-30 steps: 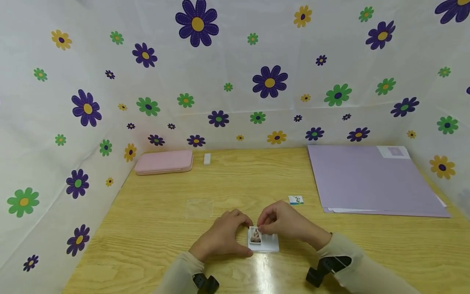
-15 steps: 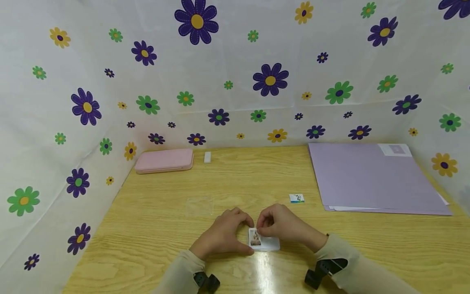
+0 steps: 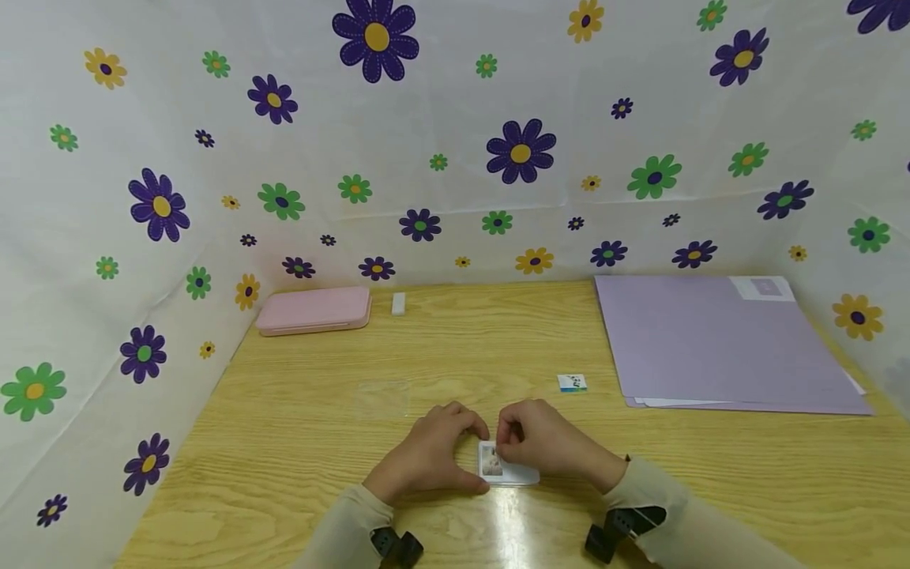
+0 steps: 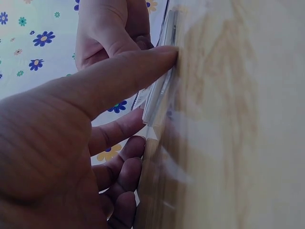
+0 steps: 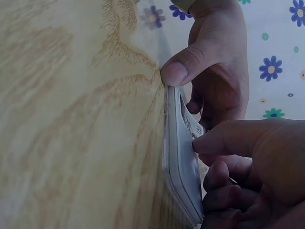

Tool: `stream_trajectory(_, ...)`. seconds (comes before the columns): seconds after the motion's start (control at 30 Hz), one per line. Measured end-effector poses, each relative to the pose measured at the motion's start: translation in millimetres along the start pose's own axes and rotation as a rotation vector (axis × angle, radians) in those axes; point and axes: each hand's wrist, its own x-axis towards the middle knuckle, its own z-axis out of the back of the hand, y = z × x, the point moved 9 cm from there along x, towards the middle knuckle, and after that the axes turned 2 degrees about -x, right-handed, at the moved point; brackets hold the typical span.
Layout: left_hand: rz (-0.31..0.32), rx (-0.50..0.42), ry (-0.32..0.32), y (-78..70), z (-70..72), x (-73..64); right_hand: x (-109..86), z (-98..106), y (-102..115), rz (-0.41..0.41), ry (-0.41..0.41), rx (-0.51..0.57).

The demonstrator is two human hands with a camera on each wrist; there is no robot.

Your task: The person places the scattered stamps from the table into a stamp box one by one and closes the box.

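Observation:
A thin white rectangular block point(image 3: 522, 475) with rounded corners lies on the table close to me. On its left part is a small picture card point(image 3: 490, 461) with a white border. My left hand point(image 3: 429, 452) holds the block at its left end, thumb on the near edge and a fingertip at the far edge. With thumb and fingers, my right hand point(image 3: 542, 442) pinches the card's right edge. In the right wrist view the card point(image 5: 189, 123) curves up off the block; the right fingertips partly cover it.
A clear plastic sheet point(image 3: 382, 398) lies left of the hands, and a small blue-and-white packet point(image 3: 572, 383) beyond the right hand. Farther back are a pink case point(image 3: 314, 310), a white eraser-like block point(image 3: 399, 303) and a lilac folder point(image 3: 725, 340) with papers under it.
My right hand has moved slightly down toward the block, and the card sits lower against it than one second ago. The left hand keeps its place; the head view has shifted slightly.

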Motion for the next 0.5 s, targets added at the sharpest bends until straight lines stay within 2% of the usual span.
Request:
stream_trajectory(0.23,-0.007,-0.008,-0.004,-1.0,0.9,-1.5,0.2,-0.9,4.7,0.036,-0.002,-0.024)
stream_trajectory(0.5,-0.016,-0.008,-0.006,-0.7,0.8,-0.4,0.2,1.1,5.5,0.036,-0.023,-0.048)
